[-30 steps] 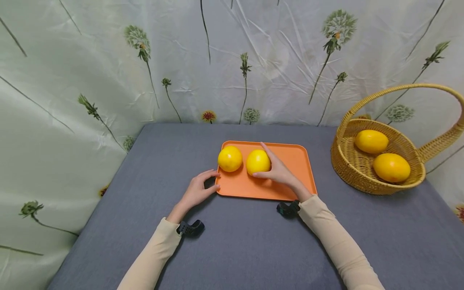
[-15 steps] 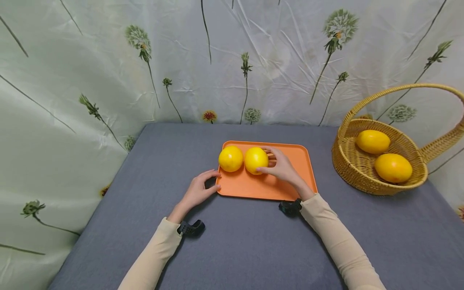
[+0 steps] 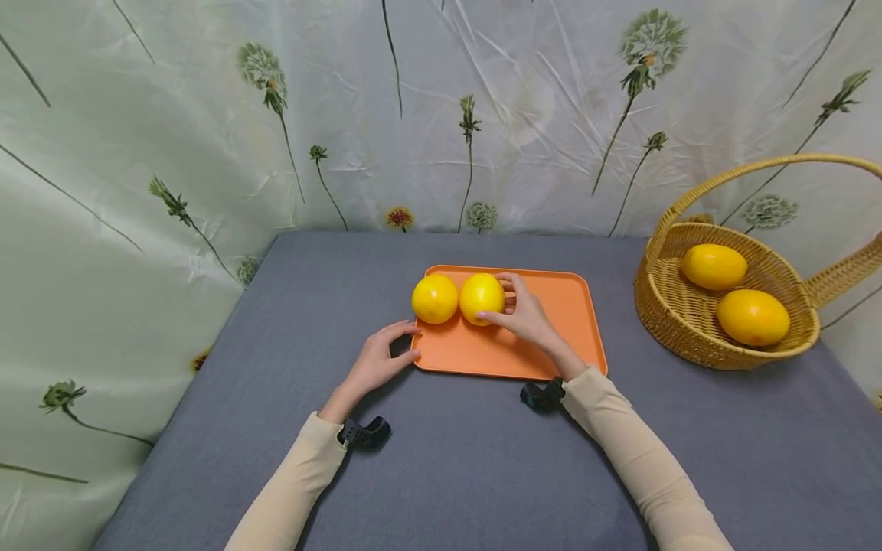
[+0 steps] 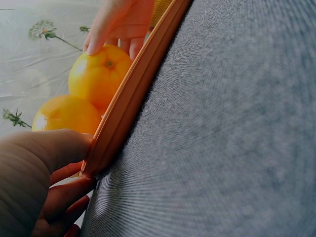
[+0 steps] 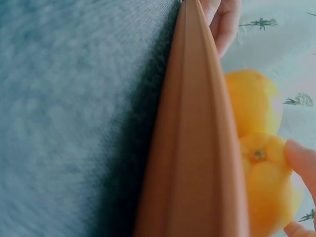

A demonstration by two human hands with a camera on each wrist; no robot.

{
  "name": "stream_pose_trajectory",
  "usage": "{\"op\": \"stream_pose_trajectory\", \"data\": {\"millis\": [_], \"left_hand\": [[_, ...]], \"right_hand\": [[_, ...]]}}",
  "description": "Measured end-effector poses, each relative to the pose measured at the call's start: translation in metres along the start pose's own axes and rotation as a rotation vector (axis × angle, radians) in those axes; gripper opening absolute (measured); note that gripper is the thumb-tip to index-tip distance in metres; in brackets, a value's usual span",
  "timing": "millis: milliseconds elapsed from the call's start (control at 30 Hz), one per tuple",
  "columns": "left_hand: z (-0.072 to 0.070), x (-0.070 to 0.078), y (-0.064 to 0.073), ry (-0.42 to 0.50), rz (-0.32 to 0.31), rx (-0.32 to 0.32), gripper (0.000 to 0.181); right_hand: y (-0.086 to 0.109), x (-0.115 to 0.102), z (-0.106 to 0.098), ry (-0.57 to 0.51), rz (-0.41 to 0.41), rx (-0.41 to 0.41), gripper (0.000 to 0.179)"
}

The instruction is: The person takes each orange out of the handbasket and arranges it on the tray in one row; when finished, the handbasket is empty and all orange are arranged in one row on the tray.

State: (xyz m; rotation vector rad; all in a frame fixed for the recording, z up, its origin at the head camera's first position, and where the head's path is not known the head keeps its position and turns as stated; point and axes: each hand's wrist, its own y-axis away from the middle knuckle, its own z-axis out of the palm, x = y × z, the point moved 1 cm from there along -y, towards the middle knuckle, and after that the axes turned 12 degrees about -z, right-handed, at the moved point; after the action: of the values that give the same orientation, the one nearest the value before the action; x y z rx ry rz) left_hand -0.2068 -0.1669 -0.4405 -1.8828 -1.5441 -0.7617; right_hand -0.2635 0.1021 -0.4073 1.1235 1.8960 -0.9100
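Note:
Two round yellow-orange fruits that look like oranges sit side by side at the left end of an orange tray [image 3: 537,348]. My right hand [image 3: 527,315] holds the right orange [image 3: 480,297], thumb at its front and fingers round its right side. This orange's stem end shows in the right wrist view, close against the left orange [image 3: 435,299]. At the tray's left edge, my left hand [image 3: 377,358] rests with thumb and fingertips spread apart, touching the rim. The left wrist view shows the left thumb [image 4: 64,145] at the tray's corner, other fingers lower down.
A wicker basket [image 3: 678,340] with a tall arched handle stands to the right, holding two oval yellow-orange fruits [image 3: 752,317]. The table has a grey-blue cloth [image 3: 441,459]. A pale curtain [image 3: 537,115] printed with dandelions hangs behind it.
My right hand has moved left with the right orange, bringing it up against the left one. The left hand stays at the tray's edge.

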Motion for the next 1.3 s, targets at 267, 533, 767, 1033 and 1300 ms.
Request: {"op": "stream_pose_trajectory", "data": {"millis": [267, 533, 767, 1033, 1300], "left_hand": [[-0.0003, 0.0022, -0.0004, -0.008, 0.015, 0.008, 0.038], [-0.0008, 0.0012, -0.0018, -0.002, 0.002, -0.009, 0.037], [-0.0011, 0.0003, -0.0022, -0.007, 0.003, -0.008, 0.037], [-0.0027, 0.0018, -0.0016, -0.001, 0.005, -0.008, 0.037], [-0.0011, -0.0012, 0.0004, 0.000, 0.008, -0.011, 0.038]], "right_hand": [[0.0010, -0.0001, -0.0026, 0.011, -0.025, -0.045, 0.080], [0.0009, 0.0001, -0.0056, 0.025, -0.060, -0.074, 0.084], [0.0019, -0.0072, -0.0063, 0.028, -0.092, -0.092, 0.088], [0.0005, -0.0041, -0.0072, 0.033, -0.102, -0.118, 0.091], [0.0043, -0.0054, -0.0096, 0.011, -0.107, -0.142, 0.091]]}}
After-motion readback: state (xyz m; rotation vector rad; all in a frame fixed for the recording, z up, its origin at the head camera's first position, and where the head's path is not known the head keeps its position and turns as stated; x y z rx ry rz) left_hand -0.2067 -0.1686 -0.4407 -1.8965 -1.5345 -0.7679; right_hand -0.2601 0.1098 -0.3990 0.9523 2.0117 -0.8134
